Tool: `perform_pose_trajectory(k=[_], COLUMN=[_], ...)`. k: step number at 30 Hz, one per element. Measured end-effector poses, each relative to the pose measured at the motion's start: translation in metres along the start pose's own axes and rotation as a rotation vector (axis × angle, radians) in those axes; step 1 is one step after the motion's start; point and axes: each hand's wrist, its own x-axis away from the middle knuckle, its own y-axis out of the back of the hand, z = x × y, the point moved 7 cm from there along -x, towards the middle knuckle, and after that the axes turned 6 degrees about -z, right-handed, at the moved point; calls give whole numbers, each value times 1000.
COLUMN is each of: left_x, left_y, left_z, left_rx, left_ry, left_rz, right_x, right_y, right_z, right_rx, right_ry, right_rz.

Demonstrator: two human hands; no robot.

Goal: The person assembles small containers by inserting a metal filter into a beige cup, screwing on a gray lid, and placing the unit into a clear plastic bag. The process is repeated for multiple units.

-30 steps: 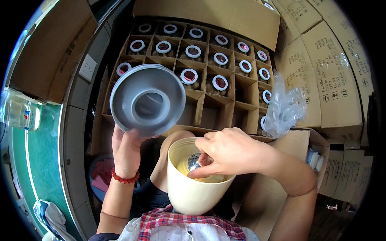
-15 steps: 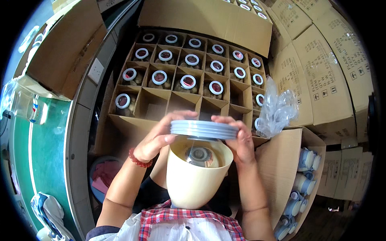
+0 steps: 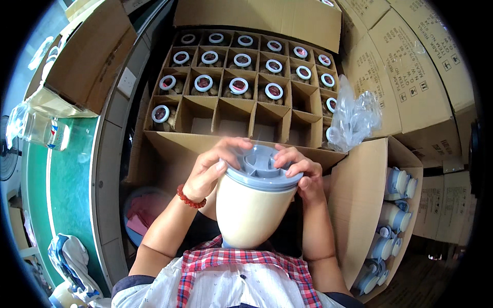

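Note:
A cream flask body (image 3: 251, 218) stands upright against my lap, narrowing toward its base. Across its mouth lies a grey-blue round lid (image 3: 268, 169) with a raised middle, which hides the inside of the body. My left hand (image 3: 213, 167), with a red bead bracelet (image 3: 190, 198) at the wrist, grips the lid's left rim, thumb at the side and fingers over the top. On the right rim, my right hand (image 3: 302, 172) holds the same lid with bent fingers.
Ahead, a divided carton (image 3: 195, 146) holds several glass flask liners with pale rings, beside bare compartments. A clear plastic bag (image 3: 354, 115) hangs over its right edge. An open carton (image 3: 359, 205) at right holds cream-and-blue flasks. A green table (image 3: 72, 179) runs along the left.
Both hands have brought the lid down from above the flask onto its mouth, covering the glass liner seen inside before. The lid's top now faces me.

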Motion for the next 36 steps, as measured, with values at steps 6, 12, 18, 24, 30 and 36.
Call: perform_pose_trajectory(k=[6,12,18,24,30,36], left_x=[2,5,13,2,-3,-1], left_y=[-1,8,-20,-70,-20,-82], left_z=[8,13,-37,-74,-42,-70], left_rx=[208,92,-645,-1035,-414,-1063], left_ry=[16,12,-55,-156,-58,-101], left_rz=[42,10,-29,32,40,-80], right_x=[4,-8,9,4,-8,3], right_y=[-35,-61,-13,-3,-39,-4], right_z=[53,72,9,-28,54,-11], right_rx=[493,830,106,-231,669,-62], right_ry=[63,18,49,-62,-18,-130], right_rz=[-10,-58,-244,-275,-46,-130])
